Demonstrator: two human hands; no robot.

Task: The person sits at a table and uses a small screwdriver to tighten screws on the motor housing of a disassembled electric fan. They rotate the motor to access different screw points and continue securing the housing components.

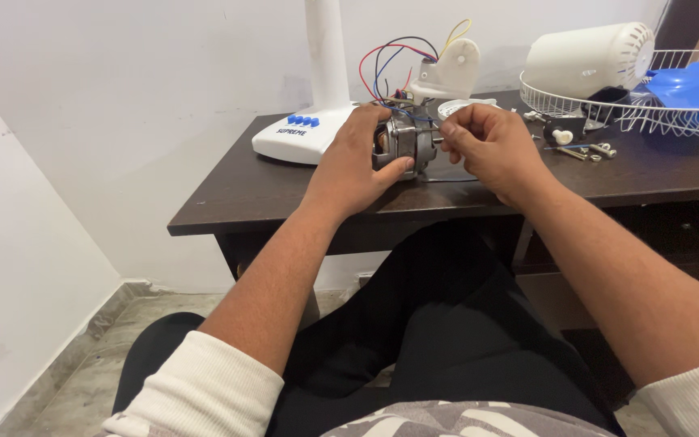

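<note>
The fan motor (404, 139) is a small, squat metal body, grey and silvery, with copper-coloured windings showing at its left side and a bundle of red, blue, black and yellow wires (394, 61) rising from its top. It sits near the front edge of the dark brown surface (236, 190), on a thin grey metal plate (446, 171).

The motor lies between the two hands. The left hand (348, 166) wraps it from the left, fingers (370, 121) curled over the top and thumb pressed against the lower front, closed firmly around the housing. The right hand (491, 146) is just beside the motor's right end, its fingers bunched into a tight pinch at the short shaft that sticks out there; what the fingertips grip exactly is too small to tell.

Behind the motor stand a white fan base (301, 133) with blue buttons, a white plastic bracket (451, 69), a white motor cover (588, 57) resting in a wire fan guard (649, 113), a blue fan blade (697, 85) and loose screws (592, 150).
</note>
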